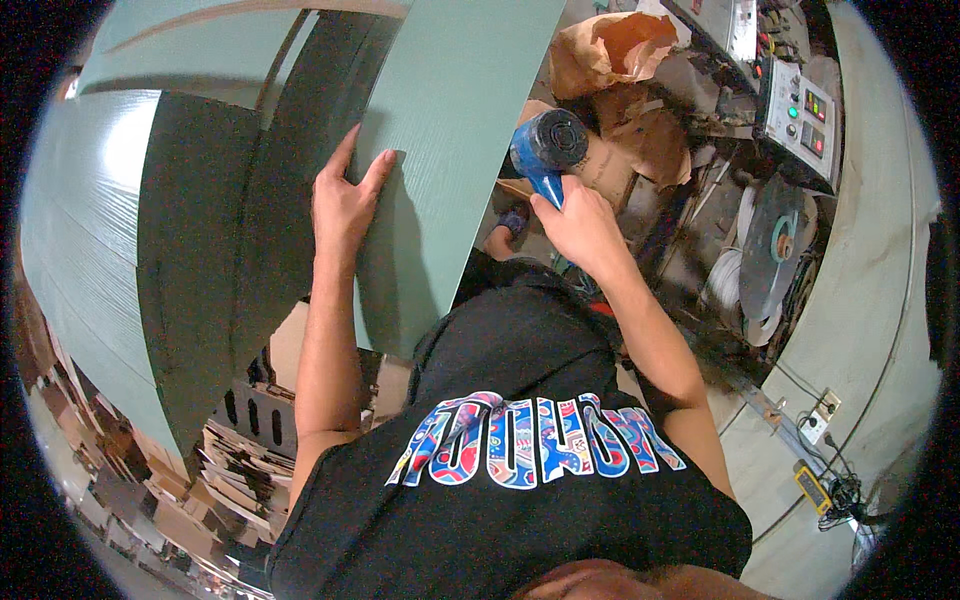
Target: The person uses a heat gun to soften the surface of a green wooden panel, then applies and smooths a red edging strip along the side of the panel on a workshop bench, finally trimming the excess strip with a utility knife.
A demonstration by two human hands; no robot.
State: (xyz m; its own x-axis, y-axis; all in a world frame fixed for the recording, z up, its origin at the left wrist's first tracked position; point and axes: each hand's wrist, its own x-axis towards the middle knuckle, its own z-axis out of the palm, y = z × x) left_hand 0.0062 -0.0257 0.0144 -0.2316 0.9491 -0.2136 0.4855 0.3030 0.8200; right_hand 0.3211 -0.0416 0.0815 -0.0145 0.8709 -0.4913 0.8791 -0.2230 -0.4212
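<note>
In the head view, grips a blue hand tool (549, 148) with the curled right hand (586, 226) just right of a pale green panel (465, 110), and holds the left hand (343, 205) at that panel's left edge, with thumb and forefinger spread.

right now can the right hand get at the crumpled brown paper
Probably not freely: the right hand holds a blue-and-black handheld tool, though the crumpled brown paper looks uncovered.
</note>
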